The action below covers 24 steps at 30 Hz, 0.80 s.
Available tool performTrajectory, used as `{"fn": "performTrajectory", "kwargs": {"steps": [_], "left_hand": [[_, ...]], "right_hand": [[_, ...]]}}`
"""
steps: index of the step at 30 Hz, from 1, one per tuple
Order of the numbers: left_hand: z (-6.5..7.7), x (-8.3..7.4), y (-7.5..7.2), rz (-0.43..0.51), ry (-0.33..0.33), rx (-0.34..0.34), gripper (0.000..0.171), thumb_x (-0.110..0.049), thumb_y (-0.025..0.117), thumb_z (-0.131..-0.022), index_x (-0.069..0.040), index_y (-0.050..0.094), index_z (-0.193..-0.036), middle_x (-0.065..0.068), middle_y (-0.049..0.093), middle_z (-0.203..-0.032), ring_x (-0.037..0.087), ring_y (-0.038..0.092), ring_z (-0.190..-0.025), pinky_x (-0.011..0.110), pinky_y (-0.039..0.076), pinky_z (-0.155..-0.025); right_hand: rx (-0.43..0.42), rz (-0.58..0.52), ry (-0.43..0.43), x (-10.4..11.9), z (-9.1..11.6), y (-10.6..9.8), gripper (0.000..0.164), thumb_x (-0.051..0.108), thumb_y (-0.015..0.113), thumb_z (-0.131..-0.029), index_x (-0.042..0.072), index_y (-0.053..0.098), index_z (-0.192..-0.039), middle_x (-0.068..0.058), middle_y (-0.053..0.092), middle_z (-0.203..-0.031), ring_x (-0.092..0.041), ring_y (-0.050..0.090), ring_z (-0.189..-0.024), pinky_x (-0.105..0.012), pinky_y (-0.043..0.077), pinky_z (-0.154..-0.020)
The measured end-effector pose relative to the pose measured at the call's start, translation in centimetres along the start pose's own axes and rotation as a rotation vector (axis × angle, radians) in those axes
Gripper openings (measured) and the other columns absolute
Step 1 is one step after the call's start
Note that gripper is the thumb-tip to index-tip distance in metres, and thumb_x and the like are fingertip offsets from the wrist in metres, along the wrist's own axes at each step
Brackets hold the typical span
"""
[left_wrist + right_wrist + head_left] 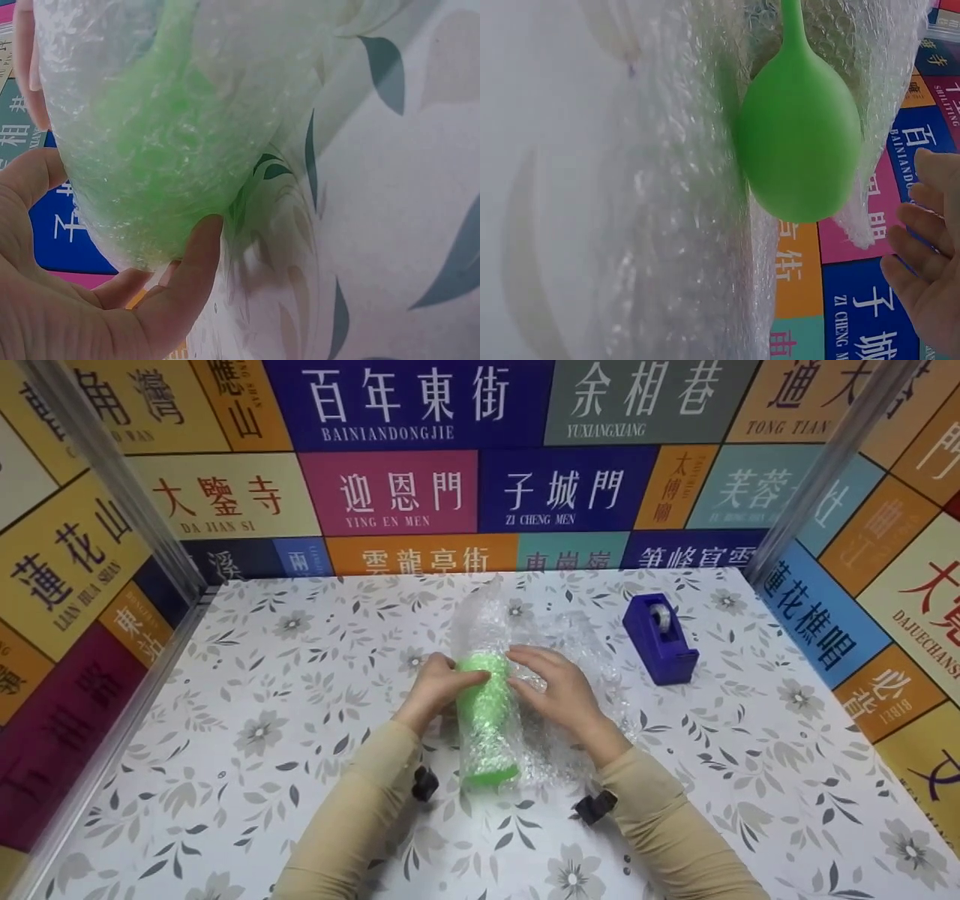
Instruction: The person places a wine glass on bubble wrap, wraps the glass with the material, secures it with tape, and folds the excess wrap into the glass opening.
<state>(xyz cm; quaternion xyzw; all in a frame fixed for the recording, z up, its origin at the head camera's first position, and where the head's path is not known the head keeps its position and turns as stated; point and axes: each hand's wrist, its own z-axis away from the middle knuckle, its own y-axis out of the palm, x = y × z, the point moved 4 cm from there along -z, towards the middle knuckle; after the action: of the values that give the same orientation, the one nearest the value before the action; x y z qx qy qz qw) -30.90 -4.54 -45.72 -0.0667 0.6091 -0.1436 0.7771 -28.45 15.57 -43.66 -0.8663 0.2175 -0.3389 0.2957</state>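
A bright green object [487, 712] with a rounded, egg-shaped part and a narrow neck lies under clear bubble wrap [480, 619]. Its bare, smooth bulb [802, 142] shows uncovered in the right wrist view. My left hand [437, 686] grips the wrapped piece from the left, its thumb across the top and its other fingers partly hidden. The left wrist view has that thumb [196, 262] pressed to the film. On the other side, my right hand [559, 690] has its fingers extended, fingertips right at the edge of the wrap. In the right wrist view its fingers [922, 240] hold nothing.
More bubble wrap [577, 652] spreads loose to the right, beneath and beyond my right hand. A purple tape dispenser [660, 641] with a roll of tape stands at the back right. Flowered cloth covers the table [247, 780]; sign-printed panels [397, 491] wall the back and sides.
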Motion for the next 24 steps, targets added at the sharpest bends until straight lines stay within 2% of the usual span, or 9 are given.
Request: {"fn": "performTrajectory", "kwargs": {"steps": [3,7,12,19,24], "left_hand": [[0.1,0.0,0.0,-0.015,-0.006,-0.007,0.066,-0.033,0.084,-0.074,0.003,0.047,-0.116,0.018,0.056,-0.107,0.031,0.059,-0.094,0.040,0.057,-0.085],[0.1,-0.1,0.0,-0.036,-0.018,-0.008,0.067,-0.035,0.083,-0.075,0.002,0.047,-0.117,0.017,0.055,-0.108,0.031,0.058,-0.096,0.042,0.055,-0.088],[0.1,0.0,0.1,-0.052,-0.016,0.002,0.071,-0.038,0.083,-0.075,0.003,0.047,-0.120,0.018,0.055,-0.111,0.031,0.057,-0.098,0.042,0.054,-0.089],[-0.2,0.4,-0.3,-0.072,-0.004,0.025,0.076,-0.043,0.079,-0.080,0.005,0.045,-0.128,0.020,0.054,-0.123,0.032,0.056,-0.109,0.041,0.052,-0.094],[-0.5,1.1,-0.9,0.070,-0.077,0.068,0.070,-0.043,0.074,-0.086,0.003,0.043,-0.129,0.021,0.054,-0.124,0.035,0.061,-0.110,0.045,0.052,-0.095]], "right_hand": [[0.056,0.038,-0.095,0.7,0.2,0.3,0.042,0.021,0.077,-0.087,0.006,0.068,-0.126,-0.010,0.063,-0.131,-0.027,0.058,-0.122,-0.040,0.043,-0.107],[0.136,0.101,-0.132,0.8,0.6,1.1,0.043,0.026,0.076,-0.088,0.008,0.067,-0.127,-0.009,0.063,-0.132,-0.026,0.058,-0.122,-0.041,0.044,-0.107],[0.177,0.131,-0.112,0.6,0.9,1.7,0.046,0.026,0.075,-0.089,0.009,0.065,-0.130,-0.007,0.062,-0.134,-0.026,0.059,-0.122,-0.043,0.044,-0.107],[0.163,0.096,-0.068,0.3,1.0,1.7,0.043,0.024,0.076,-0.087,0.010,0.067,-0.127,-0.006,0.063,-0.132,-0.023,0.059,-0.121,-0.037,0.044,-0.106],[0.156,0.070,-0.035,0.1,1.0,1.5,0.042,0.024,0.077,-0.085,0.009,0.068,-0.124,-0.008,0.064,-0.130,-0.024,0.060,-0.119,-0.038,0.045,-0.105]]}}
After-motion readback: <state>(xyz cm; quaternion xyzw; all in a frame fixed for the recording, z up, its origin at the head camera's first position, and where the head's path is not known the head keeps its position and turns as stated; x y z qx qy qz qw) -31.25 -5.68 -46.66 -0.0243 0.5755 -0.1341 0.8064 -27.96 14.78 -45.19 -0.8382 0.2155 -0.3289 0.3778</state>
